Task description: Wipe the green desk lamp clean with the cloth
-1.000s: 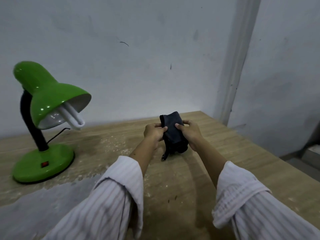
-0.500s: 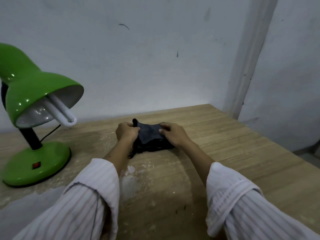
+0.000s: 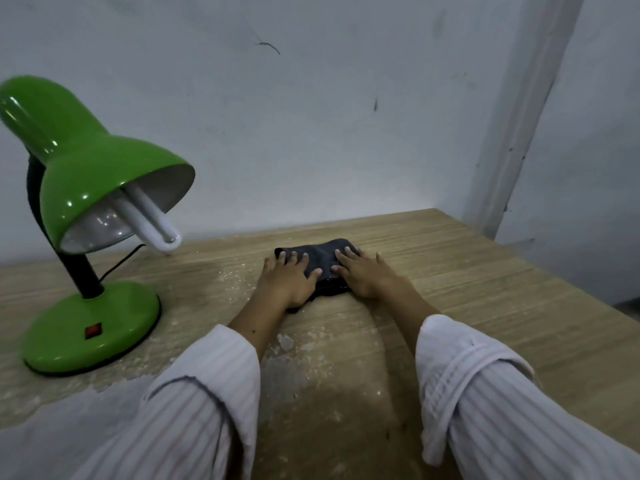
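Observation:
The green desk lamp (image 3: 90,188) stands at the left on a round green base with a red switch, a black neck, and a white bulb sticking out of its shade. A dark folded cloth (image 3: 323,258) lies flat on the wooden table (image 3: 485,299), to the right of the lamp. My left hand (image 3: 287,277) rests palm down on the cloth's left part, fingers spread. My right hand (image 3: 363,273) presses flat on its right part. Neither hand grips the cloth or touches the lamp.
A black cord (image 3: 121,259) runs from the lamp's base toward the pale wall (image 3: 311,133) behind the table. The tabletop is worn and flaking near its front left. The table's right edge drops off beside a wall corner.
The cloth went from held up between both hands to lying on the table. Both hands opened and now press flat on it. The view shifted toward the lamp.

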